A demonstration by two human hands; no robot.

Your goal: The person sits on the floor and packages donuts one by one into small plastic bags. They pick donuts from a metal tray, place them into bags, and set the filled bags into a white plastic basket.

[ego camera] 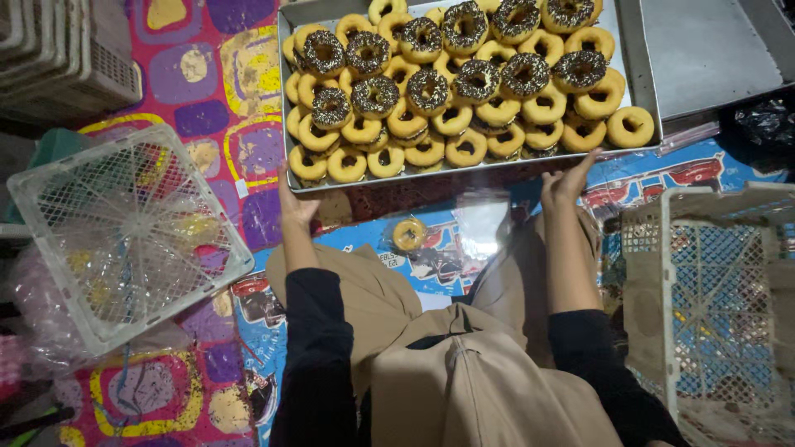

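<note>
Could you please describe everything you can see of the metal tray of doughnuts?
The metal tray is a shallow, grey rectangular pan lying flat on the patterned mat. It is crowded with overlapping ring doughnuts, some plain golden, some chocolate-topped with sprinkles. The left hand and right hand touch its near edge.

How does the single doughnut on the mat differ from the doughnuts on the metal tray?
The single doughnut lies alone on the mat inside a clear wrapper; the tray doughnuts are unwrapped, crowded and overlapping. It is plain, while many tray doughnuts carry dark sprinkled topping. Both are golden rings. The left hand and right hand touch the tray's near edge.
</note>
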